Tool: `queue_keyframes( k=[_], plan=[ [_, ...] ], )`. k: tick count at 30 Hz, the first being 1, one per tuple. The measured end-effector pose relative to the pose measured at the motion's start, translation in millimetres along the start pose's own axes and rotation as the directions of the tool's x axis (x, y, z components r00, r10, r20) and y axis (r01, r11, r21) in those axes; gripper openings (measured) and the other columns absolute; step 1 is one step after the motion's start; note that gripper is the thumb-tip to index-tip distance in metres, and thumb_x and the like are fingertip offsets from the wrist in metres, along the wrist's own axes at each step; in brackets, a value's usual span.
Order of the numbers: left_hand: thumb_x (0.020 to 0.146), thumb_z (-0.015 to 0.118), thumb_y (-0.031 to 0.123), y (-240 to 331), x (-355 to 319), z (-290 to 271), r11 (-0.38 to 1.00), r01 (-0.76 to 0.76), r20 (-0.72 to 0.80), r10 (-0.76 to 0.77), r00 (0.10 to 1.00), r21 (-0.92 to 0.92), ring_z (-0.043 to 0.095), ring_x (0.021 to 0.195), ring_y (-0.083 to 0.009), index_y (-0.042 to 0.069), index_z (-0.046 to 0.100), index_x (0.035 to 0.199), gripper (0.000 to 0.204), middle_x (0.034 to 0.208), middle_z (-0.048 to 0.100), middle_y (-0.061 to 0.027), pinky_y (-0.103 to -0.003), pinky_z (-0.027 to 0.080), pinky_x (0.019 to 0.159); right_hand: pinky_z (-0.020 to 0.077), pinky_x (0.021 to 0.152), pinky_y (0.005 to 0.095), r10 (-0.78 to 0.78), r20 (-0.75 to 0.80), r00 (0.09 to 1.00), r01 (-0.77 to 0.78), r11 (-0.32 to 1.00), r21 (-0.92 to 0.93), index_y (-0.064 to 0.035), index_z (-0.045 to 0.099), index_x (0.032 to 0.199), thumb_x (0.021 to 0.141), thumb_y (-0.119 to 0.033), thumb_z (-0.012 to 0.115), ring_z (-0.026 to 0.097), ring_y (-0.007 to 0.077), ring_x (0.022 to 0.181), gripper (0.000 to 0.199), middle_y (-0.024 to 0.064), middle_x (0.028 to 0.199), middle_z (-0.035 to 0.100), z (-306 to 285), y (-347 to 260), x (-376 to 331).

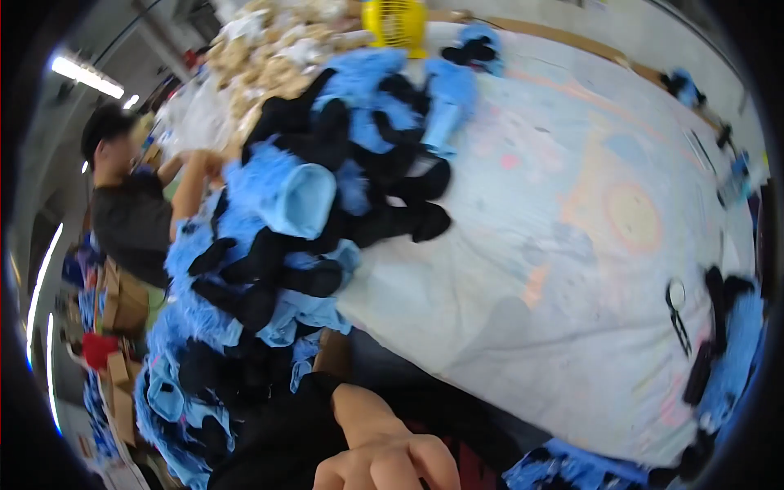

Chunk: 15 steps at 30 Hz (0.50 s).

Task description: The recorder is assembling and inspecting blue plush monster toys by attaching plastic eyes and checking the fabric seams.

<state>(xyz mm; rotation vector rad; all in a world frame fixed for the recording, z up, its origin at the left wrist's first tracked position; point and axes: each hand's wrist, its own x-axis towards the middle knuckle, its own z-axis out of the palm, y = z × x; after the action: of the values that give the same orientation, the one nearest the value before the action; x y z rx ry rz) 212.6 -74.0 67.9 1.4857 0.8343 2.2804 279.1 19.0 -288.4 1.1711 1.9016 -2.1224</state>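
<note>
My left hand (388,467) is close in at the bottom edge, the back of it and its knuckles showing. The lower edge cuts off its fingers, so what they hold, if anything, is hidden. A black sleeve covers the arm down to the bare forearm. My right hand is out of view. Beyond the left hand lies a big heap of blue and black furry plush pieces (253,188), limp and unstuffed-looking, hanging over the table's near left edge. One piece has a wide light-blue opening (309,200) facing me. The hand is apart from the heap.
A pale printed cloth covers the large table (506,327). Black-handled scissors (677,314) lie at its right, near more blue plush pieces (735,351). A yellow plastic basket (394,24) and a beige plush pile (269,49) are at the back. A co-worker (131,196) stands left.
</note>
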Motion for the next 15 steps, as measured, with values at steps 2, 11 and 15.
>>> queue_keyframes(
  k=[2, 11, 15],
  plan=[
    [0.087, 0.054, 0.018, -5, 2, 16, 0.983, 0.128, 0.076, -0.119, 0.99, -0.13, 0.052, 0.096, -0.0215, 0.015, 0.06, 0.097, 0.012, 0.103, 0.061, -0.0022, -0.039, 0.035, 0.092, 0.0417, 0.081, 0.0398, 0.081, -0.179, 0.98, -0.077, 0.997, 0.031, -0.0005, 0.054, 0.105, 0.081, -0.029, 0.047, 0.053, 0.0347, 0.094, 0.037, 0.0205, 0.102, 0.057, -17, 56, -9],
    [0.086, 0.056, 0.016, -37, -43, 88, 0.346, 0.774, 0.629, -0.451, 0.633, -0.531, 0.051, 0.096, -0.0202, 0.014, 0.057, 0.095, 0.008, 0.101, 0.06, -0.0023, -0.038, 0.033, 0.094, 0.0441, 0.079, 0.0422, 0.66, -0.718, 0.22, -0.553, 0.691, 0.466, -0.0035, 0.059, 0.096, 0.076, -0.027, 0.053, 0.054, 0.0377, 0.092, 0.031, 0.0198, 0.099, 0.059, 6, 402, -245],
    [0.086, 0.057, 0.015, -40, -59, 111, 0.287, 0.856, 0.718, -0.466, 0.517, -0.43, 0.051, 0.096, -0.0196, 0.014, 0.056, 0.094, 0.007, 0.1, 0.06, -0.0024, -0.038, 0.031, 0.095, 0.0435, 0.081, 0.042, 0.526, -0.85, -0.015, -0.532, 0.716, 0.452, -0.0057, 0.059, 0.091, 0.077, -0.021, 0.052, 0.052, 0.0364, 0.094, 0.022, 0.0175, 0.102, 0.055, 11, 407, -247]
  ],
)
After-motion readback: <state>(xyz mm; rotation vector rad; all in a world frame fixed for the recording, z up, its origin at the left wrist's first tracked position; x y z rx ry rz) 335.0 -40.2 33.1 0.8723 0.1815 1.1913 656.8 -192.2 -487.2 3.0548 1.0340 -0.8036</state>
